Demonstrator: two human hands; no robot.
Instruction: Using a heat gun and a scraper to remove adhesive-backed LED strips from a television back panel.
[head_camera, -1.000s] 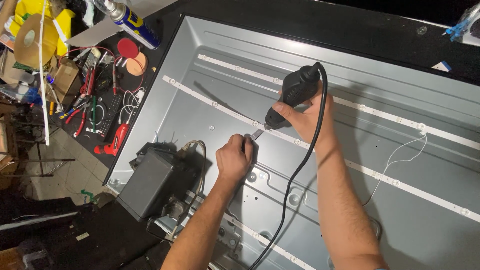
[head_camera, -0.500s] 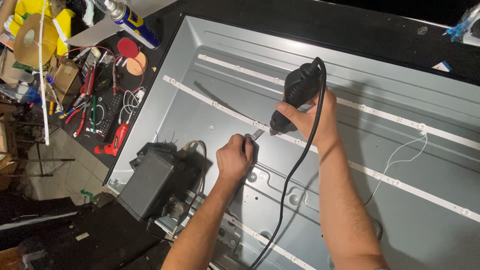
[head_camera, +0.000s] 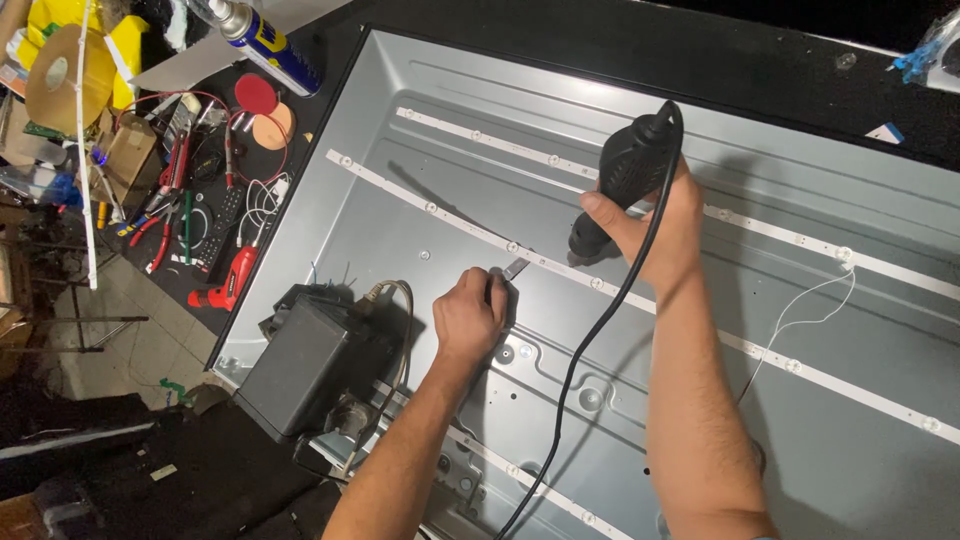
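A large grey metal back panel (head_camera: 420, 180) lies open with white light strips (head_camera: 470, 225) running across it. My right hand (head_camera: 650, 225) grips a black corded heat tool (head_camera: 622, 180), its nozzle pointing down at a strip. My left hand (head_camera: 470, 315) holds a small flat metal blade (head_camera: 515, 268) whose tip touches the same strip just left of the nozzle. The tool's black cord (head_camera: 590, 350) hangs down past my right forearm.
A black box with cables (head_camera: 310, 365) sits on the panel's near left corner. Left of the panel, a dark bench holds pliers, a red tool (head_camera: 232, 280), a remote, a spray can (head_camera: 265, 45) and tape. A thin white wire (head_camera: 800, 315) lies on the right.
My right hand has lifted the heat tool slightly up and to the right along the strip. My left hand stays at the strip with the blade.
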